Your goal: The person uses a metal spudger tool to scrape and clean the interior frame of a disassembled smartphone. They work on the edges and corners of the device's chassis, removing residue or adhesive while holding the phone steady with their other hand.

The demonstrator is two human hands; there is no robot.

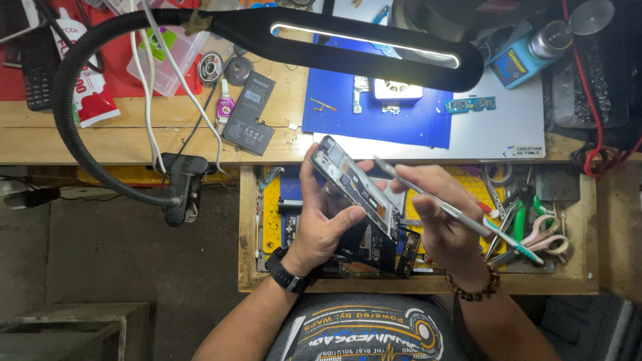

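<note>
Holding a dark, opened phone frame with a bare metal inner plate (358, 190) tilted up over an open wooden drawer (414, 284), the left hand (324, 217) is closed around the frame's lower end, thumb on the near edge and fingers wrapped behind. A black wristwatch (287, 271) sits on that wrist. The right hand (445, 214) is closed on a slim grey pen-like tool with a white and teal rear end (455, 210), pinched between thumb and fingers; its tip lies just beside the frame's upper right edge, though whether it touches cannot be told. A brown beaded bracelet (478, 289) circles the right wrist.

In the drawer below the hands lie yellow honeycomb-patterned mats (271, 210) and, to the right, a cluster of pink-handled scissors (545, 234) and tweezers. Beyond it, on the wooden tabletop (134, 137), a blue rectangular work mat (341, 107) carries small circuit parts, with a flat black phone battery (249, 113) to its left. A black gooseneck lamp with a long lit bar head (348, 33) arches over the mat.
</note>
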